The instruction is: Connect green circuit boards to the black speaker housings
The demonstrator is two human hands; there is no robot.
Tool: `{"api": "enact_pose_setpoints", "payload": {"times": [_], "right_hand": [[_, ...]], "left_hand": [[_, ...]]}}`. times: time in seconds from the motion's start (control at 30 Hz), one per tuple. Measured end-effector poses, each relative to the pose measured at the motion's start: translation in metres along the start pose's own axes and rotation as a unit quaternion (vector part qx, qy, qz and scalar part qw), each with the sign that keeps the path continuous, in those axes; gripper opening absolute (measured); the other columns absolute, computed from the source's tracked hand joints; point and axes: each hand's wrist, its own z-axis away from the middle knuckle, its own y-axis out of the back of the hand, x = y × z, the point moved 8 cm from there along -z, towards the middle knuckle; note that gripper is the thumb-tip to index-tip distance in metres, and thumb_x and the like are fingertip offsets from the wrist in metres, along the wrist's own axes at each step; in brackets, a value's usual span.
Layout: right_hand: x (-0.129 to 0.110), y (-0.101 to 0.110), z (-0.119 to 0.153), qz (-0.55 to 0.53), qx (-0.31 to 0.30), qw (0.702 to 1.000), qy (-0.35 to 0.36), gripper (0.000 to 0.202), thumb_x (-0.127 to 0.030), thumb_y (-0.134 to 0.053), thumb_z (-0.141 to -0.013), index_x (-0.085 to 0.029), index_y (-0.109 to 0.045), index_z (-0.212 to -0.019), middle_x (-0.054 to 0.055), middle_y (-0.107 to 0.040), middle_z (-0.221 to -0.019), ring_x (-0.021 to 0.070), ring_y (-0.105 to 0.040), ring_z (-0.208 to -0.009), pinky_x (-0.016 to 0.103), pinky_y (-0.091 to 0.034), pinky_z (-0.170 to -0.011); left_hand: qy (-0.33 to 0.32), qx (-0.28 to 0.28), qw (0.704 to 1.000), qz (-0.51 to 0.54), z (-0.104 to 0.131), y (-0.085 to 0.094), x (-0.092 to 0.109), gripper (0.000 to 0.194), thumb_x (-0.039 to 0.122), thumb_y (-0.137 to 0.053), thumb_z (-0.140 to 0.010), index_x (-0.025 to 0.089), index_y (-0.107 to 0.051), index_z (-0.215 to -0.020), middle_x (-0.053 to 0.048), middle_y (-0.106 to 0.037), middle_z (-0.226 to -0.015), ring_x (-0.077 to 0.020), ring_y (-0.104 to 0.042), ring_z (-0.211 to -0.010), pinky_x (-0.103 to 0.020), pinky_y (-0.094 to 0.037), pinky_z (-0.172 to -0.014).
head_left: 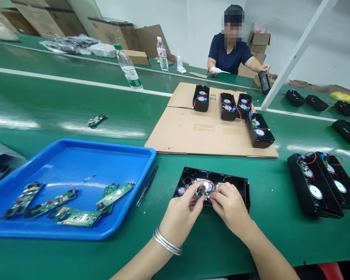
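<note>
A black speaker housing (236,186) lies on the green table, its inside facing up, with round silver drivers and a red wire. Above its middle, my left hand (186,206) grips a small circuit board (202,191) between thumb and fingers. My right hand (229,202) is closed in a pinch at the right side of the board, by the red wire; what its fingertips hold is too small to make out. A blue tray (105,149) with several green circuit boards (78,217) stands to the left.
Black tweezers (147,184) lie beside the tray. Beyond is a cardboard sheet (175,132) with several housings; more housings (315,190) stand at the right. A bottle (130,72) and a slanted white post (297,54) are farther back. A person (230,50) sits opposite, holding a black speaker.
</note>
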Motion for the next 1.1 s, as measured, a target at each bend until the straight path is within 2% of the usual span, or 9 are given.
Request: {"api": "enact_pose_setpoints", "payload": {"times": [0.2,0.33,0.43,0.57,0.77,0.87,0.97,1.03,1.1], "right_hand": [[-0.005,-0.003,0.000,0.023,-0.017,0.999,0.023,0.019,-0.010,-0.045,-0.088,-0.014,-0.061,-0.079,0.006,-0.060,-0.076,0.0174,-0.049,-0.070,0.030,-0.040,-0.062],[0.010,-0.002,0.003,-0.048,-0.008,0.997,-0.053,0.012,-0.015,-0.048,-0.089,-0.016,-0.060,-0.086,0.004,-0.059,-0.075,0.0165,-0.051,-0.070,0.029,-0.043,-0.062],[0.019,-0.004,0.004,-0.090,-0.027,0.990,-0.103,0.009,-0.016,-0.050,-0.088,-0.017,-0.058,-0.093,0.002,-0.058,-0.075,0.0157,-0.052,-0.068,0.028,-0.045,-0.061],[0.017,-0.006,0.002,-0.088,-0.053,0.990,-0.094,0.011,-0.014,-0.052,-0.087,-0.017,-0.057,-0.077,0.002,-0.055,-0.070,0.0163,-0.049,-0.067,0.028,-0.043,-0.059],[0.012,-0.006,0.002,-0.072,-0.049,0.992,-0.088,0.016,-0.015,-0.049,-0.089,-0.016,-0.059,-0.076,0.003,-0.057,-0.069,0.0169,-0.049,-0.066,0.030,-0.044,-0.060],[0.019,0.010,0.001,-0.010,-0.046,0.995,-0.086,0.013,-0.023,-0.051,-0.088,-0.016,-0.061,-0.094,0.007,-0.063,-0.089,0.0212,-0.054,-0.087,0.038,-0.047,-0.077],[0.036,0.029,0.004,0.108,-0.075,0.986,-0.099,0.065,-0.048,-0.066,-0.074,-0.017,-0.046,-0.127,0.017,-0.041,-0.135,0.0345,-0.031,-0.127,0.060,-0.025,-0.101],[0.047,0.025,0.010,0.144,-0.160,0.972,-0.096,0.099,-0.055,-0.075,-0.058,-0.015,-0.033,-0.137,0.022,-0.023,-0.144,0.0393,-0.015,-0.134,0.066,-0.015,-0.102],[0.052,0.015,0.022,0.149,-0.233,0.957,-0.085,0.106,-0.048,-0.080,-0.053,-0.016,-0.029,-0.139,0.023,-0.027,-0.141,0.0394,-0.020,-0.132,0.067,-0.013,-0.101]], "left_hand": [[-0.010,-0.029,0.999,0.021,-0.006,-0.006,0.001,0.031,0.026,-0.046,-0.080,0.021,-0.058,-0.107,0.000,-0.072,-0.075,-0.0169,-0.069,-0.062,-0.027,-0.058,-0.060],[-0.028,-0.076,0.995,0.049,-0.007,-0.008,0.005,0.028,0.025,-0.046,-0.080,0.022,-0.059,-0.105,-0.001,-0.071,-0.084,-0.0161,-0.069,-0.068,-0.025,-0.058,-0.063],[-0.046,-0.099,0.994,0.028,-0.008,-0.007,0.008,0.027,0.024,-0.047,-0.080,0.022,-0.061,-0.103,0.001,-0.067,-0.073,-0.0135,-0.064,-0.056,-0.025,-0.058,-0.058],[-0.035,-0.115,0.991,0.066,-0.008,-0.008,0.006,0.026,0.023,-0.048,-0.079,0.023,-0.063,-0.101,0.004,-0.061,-0.064,-0.0121,-0.060,-0.055,-0.024,-0.059,-0.057],[-0.014,-0.119,0.990,0.078,-0.004,-0.011,0.006,0.021,0.023,-0.049,-0.078,0.023,-0.064,-0.093,0.000,-0.066,-0.076,-0.0149,-0.066,-0.067,-0.025,-0.060,-0.059],[0.022,-0.093,0.991,0.090,-0.004,-0.010,0.003,0.021,0.026,-0.051,-0.077,0.022,-0.060,-0.096,-0.001,-0.070,-0.080,-0.0168,-0.068,-0.068,-0.027,-0.061,-0.060],[0.069,-0.068,0.991,0.095,-0.005,-0.008,-0.004,0.025,0.029,-0.053,-0.075,0.021,-0.057,-0.098,0.000,-0.070,-0.069,-0.0189,-0.069,-0.065,-0.029,-0.061,-0.059],[0.085,-0.055,0.992,0.078,-0.004,-0.004,-0.006,0.026,0.031,-0.055,-0.073,0.021,-0.055,-0.097,0.002,-0.068,-0.062,-0.0191,-0.069,-0.061,-0.030,-0.061,-0.059],[0.094,-0.042,0.993,0.056,-0.003,0.001,-0.006,0.024,0.034,-0.057,-0.071,0.022,-0.054,-0.092,0.003,-0.067,-0.058,-0.0190,-0.068,-0.058,-0.029,-0.059,-0.055]]}}
